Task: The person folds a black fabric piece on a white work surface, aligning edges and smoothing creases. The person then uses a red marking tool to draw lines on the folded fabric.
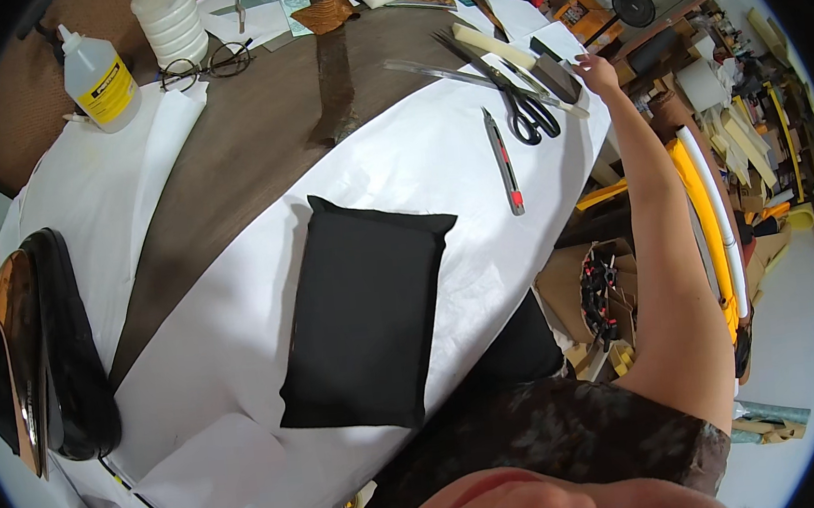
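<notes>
"Patterned dark clothing (578,433), at five o'clock, is nearest the camera. It overlaps the near edge of the white counter (485,257); leaning in might drag things there."

"And from the left?"

"Clear bottle (105,92), upright at ten o'clock. A knock could tip it, and I can't tell whether its nozzle is sealed. Just right of it, toward eleven, lie eyeglasses (205,70); stray weight could bend the frame."

"Where's the black panel (365,325)?"

"Flat on the counter, just off centre toward seven o'clock. Its corners jut, so a passing sleeve could catch one and skew it."

"Anything sharp?"

"Utility knife (502,160), between one and two o'clock. I can't tell if its blade is out; a forearm brushing low could get nicked. Scissors (509,92) lie farther out, crowded against other tools, so pulling one might drag several."

"The hands?"

"Right hand (597,73) is farthest out on that line, just beside a grey block (556,81); I can't tell whether it grips anything. Left hand isn't in view. A careless nudge there could push the block over the edge."
</notes>
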Action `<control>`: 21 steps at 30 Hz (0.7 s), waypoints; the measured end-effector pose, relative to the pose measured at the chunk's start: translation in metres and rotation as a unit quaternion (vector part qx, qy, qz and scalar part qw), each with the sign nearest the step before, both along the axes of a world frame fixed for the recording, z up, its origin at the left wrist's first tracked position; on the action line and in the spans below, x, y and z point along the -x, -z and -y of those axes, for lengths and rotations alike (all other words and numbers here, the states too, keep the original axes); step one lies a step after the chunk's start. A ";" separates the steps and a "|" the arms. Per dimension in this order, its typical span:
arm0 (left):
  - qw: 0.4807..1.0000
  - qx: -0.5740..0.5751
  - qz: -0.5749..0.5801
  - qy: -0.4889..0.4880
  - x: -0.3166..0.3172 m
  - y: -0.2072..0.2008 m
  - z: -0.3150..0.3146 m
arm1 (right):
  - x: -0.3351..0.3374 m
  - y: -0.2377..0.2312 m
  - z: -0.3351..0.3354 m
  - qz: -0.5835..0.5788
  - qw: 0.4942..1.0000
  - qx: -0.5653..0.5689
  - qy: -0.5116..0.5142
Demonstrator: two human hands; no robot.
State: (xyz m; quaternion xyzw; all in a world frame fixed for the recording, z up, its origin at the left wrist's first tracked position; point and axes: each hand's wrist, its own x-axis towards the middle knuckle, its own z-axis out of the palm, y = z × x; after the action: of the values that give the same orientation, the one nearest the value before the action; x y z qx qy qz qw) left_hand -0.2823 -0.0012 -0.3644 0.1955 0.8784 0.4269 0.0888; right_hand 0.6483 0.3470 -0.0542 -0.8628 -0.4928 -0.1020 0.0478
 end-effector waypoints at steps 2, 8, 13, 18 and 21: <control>1.000 0.003 -0.002 -0.007 0.000 0.002 0.003 | -0.002 0.009 -0.017 0.022 0.997 0.048 -0.050; 1.000 0.008 -0.001 -0.010 0.001 0.004 0.006 | 0.000 0.005 -0.021 -0.022 0.999 0.049 -0.010; 1.000 0.000 0.003 -0.004 0.000 0.000 0.006 | 0.009 -0.003 0.002 0.026 0.999 -0.014 0.024; 1.000 -0.012 0.004 -0.001 -0.006 -0.005 0.010 | 0.028 -0.016 0.010 0.018 0.980 -0.199 0.022; 1.000 -0.017 0.010 0.001 -0.011 -0.003 0.013 | 0.058 -0.036 -0.004 -0.001 0.967 -0.252 -0.023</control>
State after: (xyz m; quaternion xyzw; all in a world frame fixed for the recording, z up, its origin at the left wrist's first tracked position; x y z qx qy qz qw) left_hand -0.2714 -0.0141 -0.3618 0.1933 0.8700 0.4437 0.0945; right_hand 0.5906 0.3508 -0.0187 -0.8114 -0.4709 -0.2212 0.2663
